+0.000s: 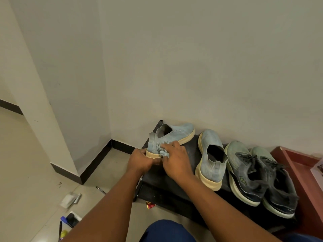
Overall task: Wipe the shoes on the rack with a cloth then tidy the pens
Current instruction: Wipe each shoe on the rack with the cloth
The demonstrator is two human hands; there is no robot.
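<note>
While the left hand (139, 160) grips the light, soft-knit blue slip-on shoe (170, 137) by its firm sole on the rack (192, 145), the right hand (175, 158) fingers pinch a limp cloth (163, 151) against its heel.

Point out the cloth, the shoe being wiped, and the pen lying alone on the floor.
cloth (163, 151), head view, bunched part below right fingers
shoe being wiped (181, 131), head view, knit upper
pen (100, 190), head view, mid-barrel
</note>
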